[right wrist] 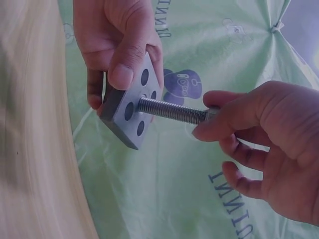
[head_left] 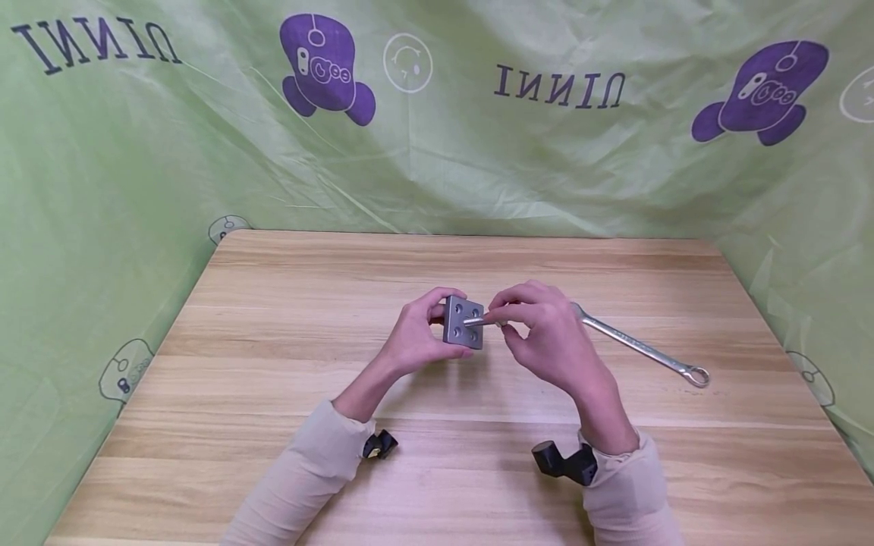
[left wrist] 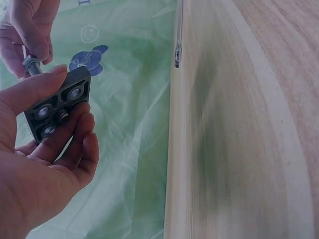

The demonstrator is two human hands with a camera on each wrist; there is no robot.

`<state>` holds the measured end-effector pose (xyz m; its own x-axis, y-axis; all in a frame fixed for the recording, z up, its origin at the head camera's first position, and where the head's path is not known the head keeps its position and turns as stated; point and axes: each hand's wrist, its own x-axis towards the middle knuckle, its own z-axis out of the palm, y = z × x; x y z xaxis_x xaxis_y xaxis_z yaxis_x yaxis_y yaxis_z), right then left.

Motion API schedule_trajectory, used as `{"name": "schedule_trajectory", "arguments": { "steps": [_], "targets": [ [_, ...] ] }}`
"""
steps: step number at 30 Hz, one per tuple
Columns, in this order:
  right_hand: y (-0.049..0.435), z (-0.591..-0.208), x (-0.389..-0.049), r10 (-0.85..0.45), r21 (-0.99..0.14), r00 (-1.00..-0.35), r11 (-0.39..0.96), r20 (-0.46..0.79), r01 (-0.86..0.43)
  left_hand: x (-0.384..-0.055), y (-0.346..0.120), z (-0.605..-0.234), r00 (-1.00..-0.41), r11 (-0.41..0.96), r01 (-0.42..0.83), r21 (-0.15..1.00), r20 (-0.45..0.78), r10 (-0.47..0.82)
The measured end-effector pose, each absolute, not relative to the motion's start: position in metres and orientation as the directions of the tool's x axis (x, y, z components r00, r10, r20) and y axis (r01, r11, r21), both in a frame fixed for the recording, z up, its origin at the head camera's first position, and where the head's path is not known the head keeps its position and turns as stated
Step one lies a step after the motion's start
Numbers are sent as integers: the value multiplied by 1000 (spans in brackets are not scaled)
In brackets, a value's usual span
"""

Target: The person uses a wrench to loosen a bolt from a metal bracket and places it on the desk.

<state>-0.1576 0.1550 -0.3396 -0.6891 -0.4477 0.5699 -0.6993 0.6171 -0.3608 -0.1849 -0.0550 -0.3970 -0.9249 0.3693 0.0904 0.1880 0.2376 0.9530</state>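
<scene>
My left hand point(head_left: 418, 334) holds a small grey metal block point(head_left: 465, 343) on edge above the table, thumb and fingers at its edges. Holes surround its centre. A long threaded bolt point(right wrist: 172, 110) stands in the middle hole, most of its shank out on the side facing my right hand point(head_left: 549, 330). Thumb and forefinger of that hand pinch the bolt's head, the other fingers loosely bent. From behind, in the left wrist view, the bolt's threaded end point(left wrist: 62, 115) shows at the centre of the block's recessed back point(left wrist: 76, 79).
On the wooden table point(head_left: 273, 303) a combination wrench point(head_left: 635, 345) lies slantwise, its near ring end to the right and its other end partly behind my right hand. Green printed cloth point(head_left: 437, 167) hangs around the back and sides. Black wrist mounts point(head_left: 565, 462) sit at the sleeves.
</scene>
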Motion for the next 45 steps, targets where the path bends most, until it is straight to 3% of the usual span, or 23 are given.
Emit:
{"name": "schedule_trajectory", "arguments": {
  "steps": [7,11,16,22,26,32,45],
  "targets": [
    [158,-340,-157,-459,-372,-694,609,555,-700,-184,-55,-397,-925,238,184,954,86,369],
    [157,-339,-156,-404,-412,-774,675,488,-612,-183,-56,-397,-928,244,180,953,82,364],
    [155,-337,-155,-286,-463,-902,784,322,-414,-184,-55,-398,-929,253,183,950,83,361],
    [155,-335,-154,-234,-489,-947,814,218,-314,-183,-55,-398,-929,247,186,951,88,361],
    [156,-334,-154,-270,-495,-930,790,250,-362,-184,-55,-398,-927,243,182,953,84,365],
    [158,-337,-154,-357,-464,-851,722,384,-512,-185,-55,-397,-927,243,177,954,78,367],
    [156,-339,-156,-421,-411,-733,629,534,-660,-185,-55,-398,-925,239,179,954,80,372]
  ]
}}
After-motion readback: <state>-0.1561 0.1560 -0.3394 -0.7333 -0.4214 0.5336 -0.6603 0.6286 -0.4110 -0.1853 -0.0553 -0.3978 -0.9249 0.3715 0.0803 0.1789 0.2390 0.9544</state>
